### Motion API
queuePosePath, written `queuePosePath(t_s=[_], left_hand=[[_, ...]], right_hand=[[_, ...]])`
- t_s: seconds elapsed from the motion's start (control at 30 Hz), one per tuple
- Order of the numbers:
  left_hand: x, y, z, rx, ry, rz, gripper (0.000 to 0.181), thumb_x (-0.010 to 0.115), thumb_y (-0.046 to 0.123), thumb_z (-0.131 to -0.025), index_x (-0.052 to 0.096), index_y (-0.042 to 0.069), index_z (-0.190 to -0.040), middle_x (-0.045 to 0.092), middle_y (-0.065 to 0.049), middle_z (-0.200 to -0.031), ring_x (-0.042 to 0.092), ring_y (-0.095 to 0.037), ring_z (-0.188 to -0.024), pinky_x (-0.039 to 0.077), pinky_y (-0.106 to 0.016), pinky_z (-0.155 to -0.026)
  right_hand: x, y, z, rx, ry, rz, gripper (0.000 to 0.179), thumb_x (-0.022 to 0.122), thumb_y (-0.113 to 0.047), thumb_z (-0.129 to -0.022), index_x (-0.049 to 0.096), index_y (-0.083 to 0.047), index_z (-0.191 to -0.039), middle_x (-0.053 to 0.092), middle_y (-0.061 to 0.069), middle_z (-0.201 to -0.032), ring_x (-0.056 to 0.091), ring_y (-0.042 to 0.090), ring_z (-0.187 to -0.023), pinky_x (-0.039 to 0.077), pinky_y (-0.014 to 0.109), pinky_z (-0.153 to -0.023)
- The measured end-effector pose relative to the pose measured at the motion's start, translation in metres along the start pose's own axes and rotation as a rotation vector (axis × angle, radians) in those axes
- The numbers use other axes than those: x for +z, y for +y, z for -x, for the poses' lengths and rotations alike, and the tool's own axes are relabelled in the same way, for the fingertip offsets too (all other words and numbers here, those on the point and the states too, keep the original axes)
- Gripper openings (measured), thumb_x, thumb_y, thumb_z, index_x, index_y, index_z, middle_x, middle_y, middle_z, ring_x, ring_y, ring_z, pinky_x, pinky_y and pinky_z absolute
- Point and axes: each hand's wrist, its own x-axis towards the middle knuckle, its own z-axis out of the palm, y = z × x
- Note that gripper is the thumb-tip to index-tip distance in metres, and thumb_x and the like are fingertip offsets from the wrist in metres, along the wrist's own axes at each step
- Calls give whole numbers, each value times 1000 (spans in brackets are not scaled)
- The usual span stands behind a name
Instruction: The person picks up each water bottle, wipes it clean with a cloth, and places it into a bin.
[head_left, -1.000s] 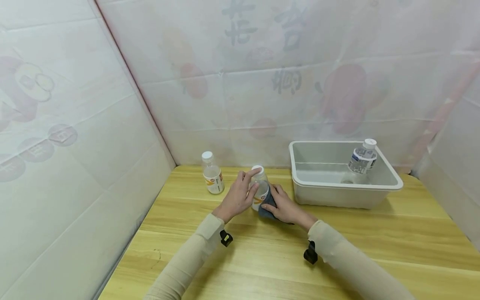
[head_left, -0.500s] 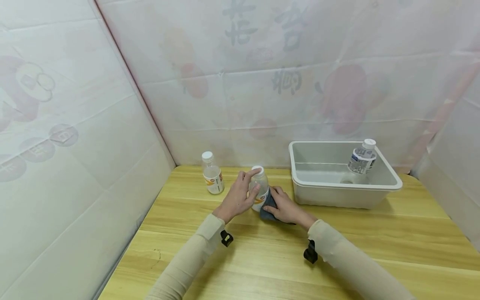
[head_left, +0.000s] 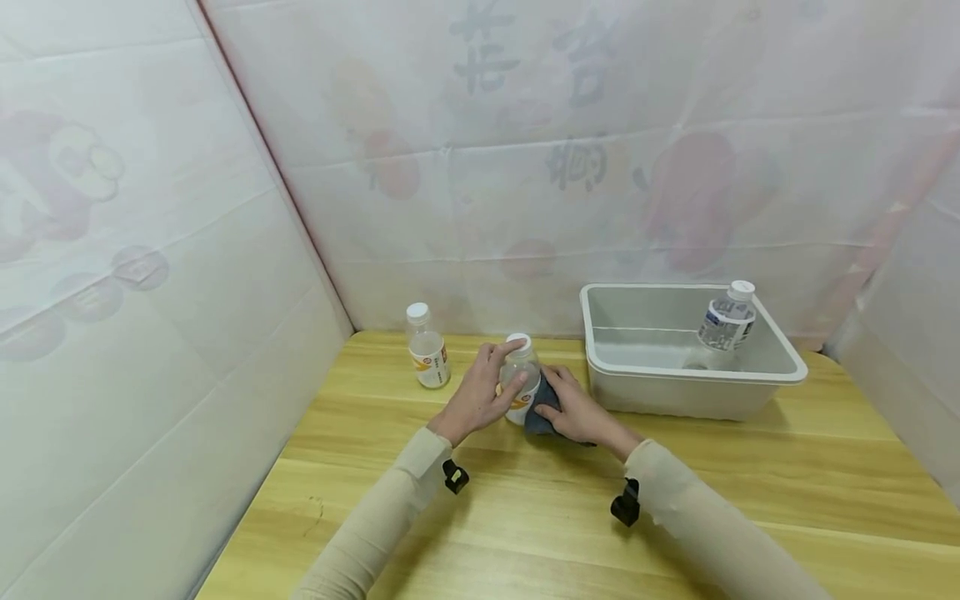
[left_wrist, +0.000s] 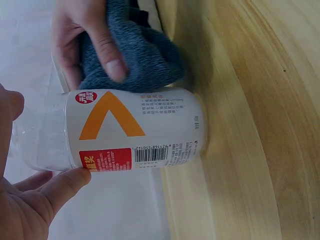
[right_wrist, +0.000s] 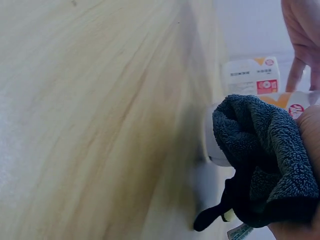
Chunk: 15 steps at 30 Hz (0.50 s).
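Note:
A clear bottle (head_left: 520, 407) with a white cap and a white label stands on the table between both hands. My left hand (head_left: 477, 392) holds it by its upper part, one finger lying on the cap and the thumb on the near side. My right hand (head_left: 581, 412) grips a dark blue-grey towel (left_wrist: 135, 55) and presses it against the bottle's right side, low on the label. In the left wrist view the label (left_wrist: 120, 125) shows an orange mark, a red patch and a barcode. A dark edging strip (right_wrist: 215, 212) hangs off the towel in the right wrist view.
A similar capped bottle (head_left: 429, 354) stands upright at the back left. To the right sits a light grey tub (head_left: 675, 393), with another bottle (head_left: 726, 321) leaning inside it. White printed sheeting (head_left: 465, 208) walls the wooden table (head_left: 525, 533) at the back and sides.
The towel and right hand have slid slightly right round the bottle, baring more of the label's front. The left hand keeps its hold. The head view has shifted a little.

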Motion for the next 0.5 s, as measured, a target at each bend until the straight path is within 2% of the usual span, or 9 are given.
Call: queuePosePath(t_s=[0.13,0.27,0.5], left_hand=[[1,0,-1,-9,-3,11,52,52,32,-107,32,27,-155,45,-19,-127,51,-14,-69,45,-21,-62],[2,1,-2,9,9,1,52,52,30,-107,34,25,-155,46,-18,-122,43,-9,-67,43,-21,-62],[2,2,-3,13,4,-6,50,50,30,-107,33,23,-154,48,-18,-120,48,-14,-74,43,-24,-66]], right_hand=[[-8,-6,-1,-20,18,8,74,66,-11,-98,26,4,-158,40,32,-148,48,47,-134,43,62,-110],[-17,-12,-2,-43,31,10,75,67,-11,-97,25,4,-158,39,32,-149,49,46,-133,43,62,-110],[-30,-21,-3,-85,56,34,76,67,-11,-97,25,3,-159,39,32,-147,52,44,-128,46,60,-106]])
